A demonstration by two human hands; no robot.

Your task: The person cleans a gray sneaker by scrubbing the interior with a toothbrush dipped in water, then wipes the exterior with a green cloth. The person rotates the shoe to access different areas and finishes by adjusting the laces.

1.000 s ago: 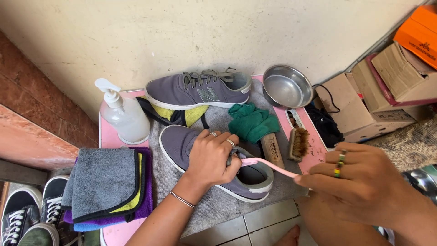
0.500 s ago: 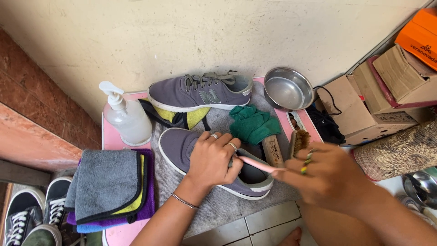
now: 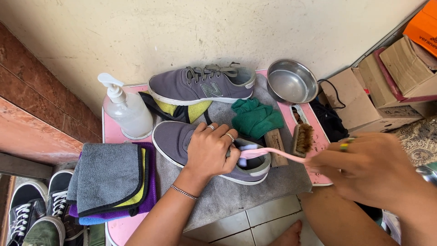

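A pink table point(image 3: 111, 136) stands against a pale wall, spread with a grey mat point(image 3: 236, 193). On its left lies a stack of folded cloths point(image 3: 109, 180), grey on top. Far on the mat a grey shoe point(image 3: 200, 84) lies on its side, sole facing near. A second grey shoe point(image 3: 182, 143) sits in the middle, nearer. The left hand point(image 3: 211, 152) presses down on this shoe's top, fingers spread over the opening. The right hand point(image 3: 368, 166), at the right edge, is closed round the handle of a pink toothbrush point(image 3: 273, 154), whose head reaches the near shoe's opening beside the left fingers. A pump bottle point(image 3: 125, 111) stands far left, a steel bowl point(image 3: 291, 82) far right. A green cloth point(image 3: 255, 118) lies between the shoes and a wooden brush point(image 3: 302, 136).
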